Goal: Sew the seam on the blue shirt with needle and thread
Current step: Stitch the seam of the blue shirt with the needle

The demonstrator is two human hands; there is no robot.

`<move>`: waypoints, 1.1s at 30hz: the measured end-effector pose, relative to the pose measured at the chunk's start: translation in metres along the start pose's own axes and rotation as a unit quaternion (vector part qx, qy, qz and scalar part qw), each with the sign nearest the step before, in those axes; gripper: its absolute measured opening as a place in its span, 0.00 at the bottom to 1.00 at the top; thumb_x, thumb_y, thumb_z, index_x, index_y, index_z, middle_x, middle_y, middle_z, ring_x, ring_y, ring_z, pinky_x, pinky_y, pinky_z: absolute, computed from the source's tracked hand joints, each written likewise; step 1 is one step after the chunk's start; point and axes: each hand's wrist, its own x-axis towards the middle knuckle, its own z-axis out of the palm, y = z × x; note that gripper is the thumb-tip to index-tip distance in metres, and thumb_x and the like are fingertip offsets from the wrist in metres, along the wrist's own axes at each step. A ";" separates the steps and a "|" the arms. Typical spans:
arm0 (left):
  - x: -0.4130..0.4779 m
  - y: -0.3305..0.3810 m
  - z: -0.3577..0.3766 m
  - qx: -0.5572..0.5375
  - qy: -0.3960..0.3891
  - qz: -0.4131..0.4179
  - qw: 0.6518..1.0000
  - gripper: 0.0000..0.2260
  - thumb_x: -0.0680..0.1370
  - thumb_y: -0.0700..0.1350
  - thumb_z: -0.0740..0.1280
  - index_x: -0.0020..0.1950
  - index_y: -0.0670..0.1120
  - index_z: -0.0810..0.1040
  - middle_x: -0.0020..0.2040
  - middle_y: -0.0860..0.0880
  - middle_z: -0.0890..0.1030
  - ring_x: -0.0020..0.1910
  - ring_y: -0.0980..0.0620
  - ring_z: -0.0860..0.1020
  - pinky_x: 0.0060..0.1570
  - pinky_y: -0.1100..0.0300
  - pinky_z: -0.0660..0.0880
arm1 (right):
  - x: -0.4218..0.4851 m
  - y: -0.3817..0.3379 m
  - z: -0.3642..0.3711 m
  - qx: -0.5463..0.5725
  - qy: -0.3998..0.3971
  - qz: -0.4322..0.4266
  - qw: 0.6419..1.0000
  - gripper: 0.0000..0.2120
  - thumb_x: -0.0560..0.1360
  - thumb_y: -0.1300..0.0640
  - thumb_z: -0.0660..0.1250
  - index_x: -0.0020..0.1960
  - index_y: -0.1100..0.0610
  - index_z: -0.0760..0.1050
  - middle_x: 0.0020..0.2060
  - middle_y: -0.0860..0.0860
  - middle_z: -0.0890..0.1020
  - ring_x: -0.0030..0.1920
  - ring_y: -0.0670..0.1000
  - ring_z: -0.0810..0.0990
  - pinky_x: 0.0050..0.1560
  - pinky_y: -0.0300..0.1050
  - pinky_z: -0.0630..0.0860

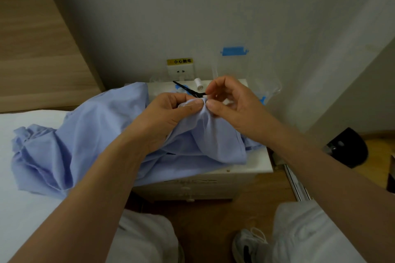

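**tom_b:** What's the person doing with the hands here?

**needlenook:** The left hand (171,113) is pinching a bunched fold of the blue shirt (85,134) between thumb and fingers and holding it up. The right hand (230,104) is meeting it from the other side. Its fingers are curling in, and thumb and forefinger are closing on the peak of that same fold. The two hands are practically touching.

**tom_b:** Is the needle showing anywhere?

**needlenook:** Sort of. A thin pale sliver is lying along the left thumb, and it's looking like the needle (189,104). It's too fine to tell whether the right fingers are gripping it as well.

**tom_b:** And the rest of the shirt?

**needlenook:** It's hanging down from both hands, draping over the white nightstand (254,168) under them and spilling out past the left forearm onto the bed (21,198). Just beyond the fingertips, black scissors (188,89) and a white spool of thread (198,84) are sitting on the nightstand. A clear plastic bag (267,85) is sitting past the right hand.
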 end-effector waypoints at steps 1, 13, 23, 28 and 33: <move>0.000 0.000 0.000 0.003 0.008 -0.001 1.000 0.10 0.80 0.44 0.62 0.47 0.41 0.81 0.39 0.48 0.83 0.38 0.57 0.80 0.39 0.67 0.76 | 0.000 0.000 0.000 -0.035 0.025 -0.031 0.999 0.06 0.76 0.59 0.67 0.53 0.56 0.73 0.46 0.50 0.79 0.45 0.49 0.78 0.49 0.43 0.78; 0.000 0.001 0.001 0.017 0.016 0.000 1.000 0.18 0.80 0.45 0.65 0.53 0.28 0.75 0.46 0.24 0.73 0.44 0.44 0.72 0.46 0.53 0.70 | 0.000 0.000 0.006 -0.200 0.057 -0.237 0.949 0.04 0.75 0.58 0.68 0.46 0.57 0.80 0.47 0.49 0.72 0.50 0.46 0.72 0.53 0.55 0.72; 0.009 -0.003 -0.001 0.004 0.147 -0.012 0.989 0.13 0.80 0.44 0.63 0.40 0.38 0.78 0.38 0.38 0.77 0.40 0.46 0.74 0.45 0.52 0.72 | -0.013 -0.017 0.002 0.174 -0.481 0.089 0.855 0.07 0.81 0.66 0.58 0.51 0.57 0.72 0.40 0.52 0.83 0.45 0.51 0.83 0.59 0.51 0.77; 0.010 -0.004 -0.001 -0.016 0.166 -0.013 0.986 0.12 0.80 0.44 0.64 0.38 0.45 0.80 0.38 0.43 0.80 0.42 0.47 0.76 0.48 0.52 0.73 | -0.018 -0.019 0.001 0.182 -0.691 0.180 0.676 0.09 0.80 0.69 0.54 0.52 0.59 0.70 0.35 0.51 0.80 0.37 0.49 0.81 0.48 0.48 0.79; 0.009 -0.003 -0.002 -0.042 0.137 -0.015 0.990 0.10 0.80 0.44 0.63 0.42 0.42 0.80 0.42 0.40 0.81 0.44 0.47 0.77 0.49 0.53 0.75 | -0.011 -0.023 0.000 0.076 -0.296 0.128 0.943 0.06 0.82 0.61 0.58 0.49 0.54 0.72 0.26 0.43 0.73 0.26 0.41 0.70 0.30 0.33 0.69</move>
